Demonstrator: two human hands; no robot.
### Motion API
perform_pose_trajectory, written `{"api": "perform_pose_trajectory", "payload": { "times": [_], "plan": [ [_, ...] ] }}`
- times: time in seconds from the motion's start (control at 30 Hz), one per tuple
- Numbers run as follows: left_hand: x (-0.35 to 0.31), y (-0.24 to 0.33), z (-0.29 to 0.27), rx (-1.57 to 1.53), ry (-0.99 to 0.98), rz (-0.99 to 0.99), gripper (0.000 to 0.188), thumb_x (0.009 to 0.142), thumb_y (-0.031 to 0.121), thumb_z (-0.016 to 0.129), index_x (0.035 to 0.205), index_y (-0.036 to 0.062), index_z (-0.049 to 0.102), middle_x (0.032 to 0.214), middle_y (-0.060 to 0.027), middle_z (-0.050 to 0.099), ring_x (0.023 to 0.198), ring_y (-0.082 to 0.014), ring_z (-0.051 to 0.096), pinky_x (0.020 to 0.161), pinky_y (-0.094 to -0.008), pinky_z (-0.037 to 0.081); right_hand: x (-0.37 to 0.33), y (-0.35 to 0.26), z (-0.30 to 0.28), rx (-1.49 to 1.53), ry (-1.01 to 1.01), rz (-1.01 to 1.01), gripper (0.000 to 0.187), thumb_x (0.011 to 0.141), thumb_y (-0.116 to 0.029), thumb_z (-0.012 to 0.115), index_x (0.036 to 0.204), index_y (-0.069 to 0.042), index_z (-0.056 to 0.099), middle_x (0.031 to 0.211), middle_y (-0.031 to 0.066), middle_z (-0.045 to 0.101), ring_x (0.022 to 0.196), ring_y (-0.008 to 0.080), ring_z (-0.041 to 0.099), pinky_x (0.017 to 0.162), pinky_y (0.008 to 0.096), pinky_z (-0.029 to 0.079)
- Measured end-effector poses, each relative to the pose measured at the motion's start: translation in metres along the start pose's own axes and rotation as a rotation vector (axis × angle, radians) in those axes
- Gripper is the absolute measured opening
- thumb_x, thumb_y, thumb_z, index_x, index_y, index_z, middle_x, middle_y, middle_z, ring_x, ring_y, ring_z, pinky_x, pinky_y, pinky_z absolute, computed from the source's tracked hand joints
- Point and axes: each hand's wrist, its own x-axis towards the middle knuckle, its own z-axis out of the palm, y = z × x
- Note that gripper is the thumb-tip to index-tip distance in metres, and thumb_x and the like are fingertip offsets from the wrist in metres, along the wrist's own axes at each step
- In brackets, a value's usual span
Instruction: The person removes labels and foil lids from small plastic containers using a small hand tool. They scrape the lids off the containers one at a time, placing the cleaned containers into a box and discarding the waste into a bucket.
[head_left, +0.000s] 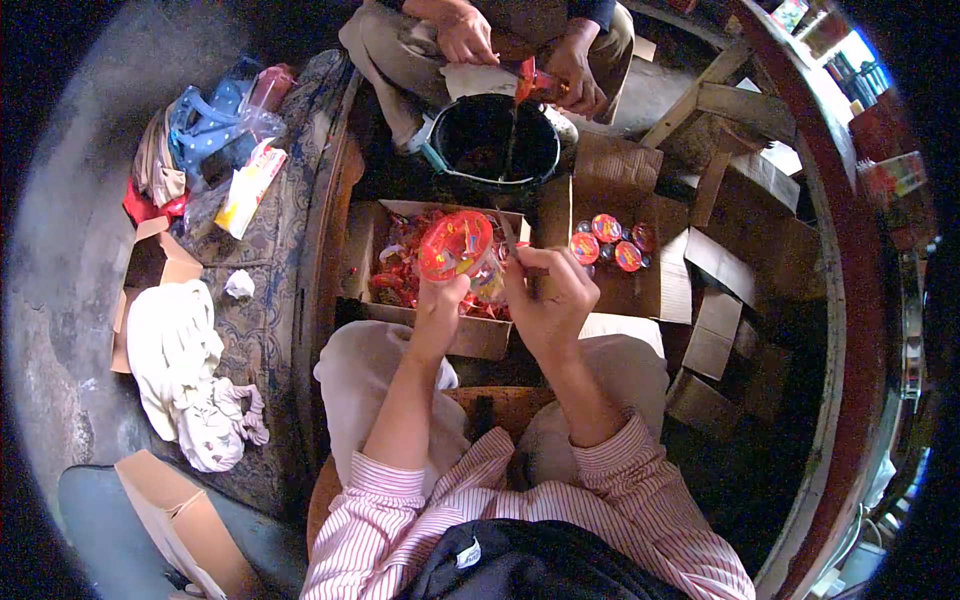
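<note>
Cup (456,247) in left hand (438,308), blade (507,231) in right hand (553,300). Box (440,333) below both hands, bucket (478,150) beyond. Carton (612,175) right of right hand, more cups (606,228) inside. Cloth (175,335) left of left hand.

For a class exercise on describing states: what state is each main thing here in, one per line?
Held cup: tilted, red top facing the camera, in the left hand
Thin tool: gripped in the right hand
Front carton: open, filled with red scraps
Right carton: open, holding red-topped cups
Black bucket: open
White cloth: crumpled
Blue cloth: bunched up
White wad: crumpled
</note>
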Motion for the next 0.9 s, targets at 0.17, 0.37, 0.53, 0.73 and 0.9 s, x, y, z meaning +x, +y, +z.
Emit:
{"api": "perform_pose_trajectory", "payload": {
  "times": [0.17, 0.37, 0.53, 0.73, 0.9],
  "plan": [
    [-0.003, 0.012, 0.011, 0.135, -0.02, 0.062, 0.051, 0.08, 0.011, 0.053, 0.127, 0.0021, 0.034, 0.12, -0.009, 0.048, 0.11, -0.0183, 0.046, 0.096, -0.0335, 0.034, -0.003, 0.001, 0.002, 0.008, -0.008, -0.005, 0.014, 0.065, -0.001, 0.068, 0.076, 0.0, 0.06, 0.066, 0.0103, 0.058, 0.059, 0.0212, 0.059, 0.052, 0.0278, 0.046],
    [-0.006, 0.017, 0.014, 0.125, -0.037, 0.043, 0.049, 0.081, 0.012, 0.057, 0.125, 0.0028, 0.036, 0.117, -0.0068, 0.049, 0.108, -0.0159, 0.047, 0.093, -0.0317, 0.037, -0.002, -0.001, 0.002, 0.0, -0.004, 0.004, 0.013, 0.064, 0.007, 0.066, 0.073, 0.001, 0.059, 0.067, 0.0102, 0.06, 0.061, 0.017, 0.06, 0.055, 0.0248, 0.046],
    [-0.009, 0.023, 0.021, 0.069, -0.019, 0.007, 0.044, 0.081, 0.009, 0.056, 0.122, 0.0028, 0.039, 0.115, -0.0067, 0.05, 0.105, -0.0154, 0.048, 0.09, -0.0303, 0.039, -0.004, 0.001, 0.003, -0.007, -0.009, 0.021, 0.013, 0.064, 0.007, 0.066, 0.073, 0.002, 0.059, 0.067, 0.0099, 0.06, 0.061, 0.0169, 0.06, 0.056, 0.0248, 0.046],
    [-0.003, 0.019, 0.019, 0.157, -0.044, 0.042, 0.041, 0.081, 0.007, 0.056, 0.119, 0.0013, 0.042, 0.111, -0.0065, 0.052, 0.101, -0.015, 0.051, 0.085, -0.0286, 0.041, 0.0, 0.0, 0.005, -0.037, 0.023, 0.013, 0.013, 0.065, 0.006, 0.067, 0.074, 0.002, 0.059, 0.067, 0.0103, 0.06, 0.061, 0.0158, 0.061, 0.055, 0.0242, 0.047],
    [-0.002, 0.025, 0.019, 0.218, -0.059, 0.055, 0.038, 0.081, 0.008, 0.058, 0.115, 0.0005, 0.045, 0.105, -0.0055, 0.055, 0.096, -0.0129, 0.052, 0.081, -0.0278, 0.043, -0.004, 0.002, 0.007, -0.004, 0.018, 0.055, 0.015, 0.064, 0.002, 0.067, 0.077, 0.0, 0.059, 0.069, 0.0108, 0.059, 0.062, 0.0211, 0.061, 0.053, 0.0277, 0.047]
  ]
}}
